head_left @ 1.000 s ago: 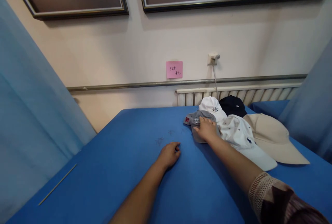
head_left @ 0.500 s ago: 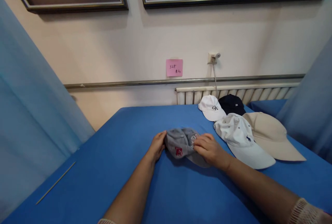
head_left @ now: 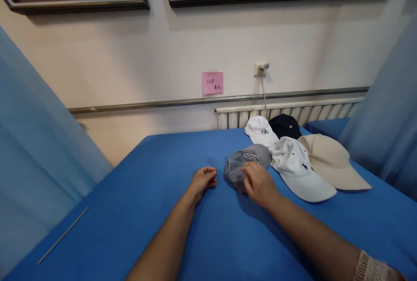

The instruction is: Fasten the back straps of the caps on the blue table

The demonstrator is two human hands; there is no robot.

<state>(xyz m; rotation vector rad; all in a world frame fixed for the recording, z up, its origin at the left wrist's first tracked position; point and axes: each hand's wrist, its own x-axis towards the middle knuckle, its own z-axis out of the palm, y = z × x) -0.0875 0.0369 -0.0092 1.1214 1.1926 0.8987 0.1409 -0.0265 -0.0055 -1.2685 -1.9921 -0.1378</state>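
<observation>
A grey baseball cap (head_left: 235,169) with an embroidered patch on its front is tilted above the blue sheet, its brim pointing to the far right. My right hand (head_left: 260,184) has its fingers closed at the cap's near side; the fingertips are partly hidden. Just left of the cap, apart from it, my left hand (head_left: 202,182) is curled closed with nothing visible in it. Close to the grey brim are a white cap (head_left: 260,131) with black letters and a pale cap (head_left: 293,161) with a small dark emblem.
Behind the pale cap lie a black cap (head_left: 285,125) and a beige cap (head_left: 329,159). A thin stick (head_left: 63,235) rests at left on the blue-covered bed (head_left: 130,194). Blue curtains (head_left: 35,150) hang at both sides. A radiator (head_left: 312,109) runs along the wall.
The grey cap has turned, its brim swinging from the near right to the far right. My left hand has come off the cap and now sits beside it. My right hand remains at the cap.
</observation>
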